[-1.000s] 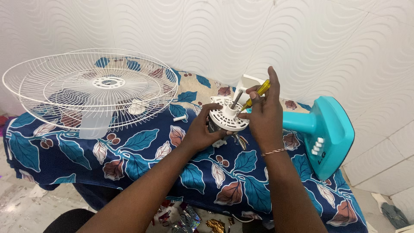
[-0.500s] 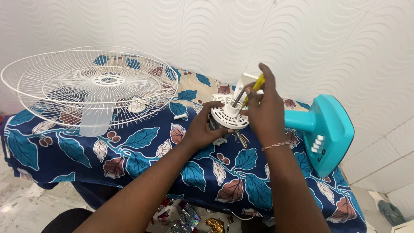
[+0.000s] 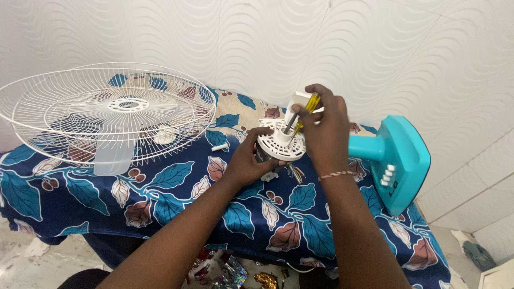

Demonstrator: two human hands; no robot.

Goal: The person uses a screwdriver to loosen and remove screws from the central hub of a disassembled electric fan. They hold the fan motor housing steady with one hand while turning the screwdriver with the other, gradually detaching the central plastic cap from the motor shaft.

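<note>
Right hand (image 3: 324, 128) curled tighter around screwdriver (image 3: 306, 109).

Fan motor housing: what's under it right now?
Under the fan motor housing the left hand cups its side, coloured wires hang out, and the leaf-print cloth lies below. The right hand hides its far edge.

white wire fan guards (image 3: 107, 109) on leaf-print cloth (image 3: 176, 198), teal fan base (image 3: 399, 160) alongside

open cloth (image 3: 176, 192) nearside — fan grille (image 3: 107, 115) blocks left, teal base (image 3: 399, 160) seemingly right.
</note>
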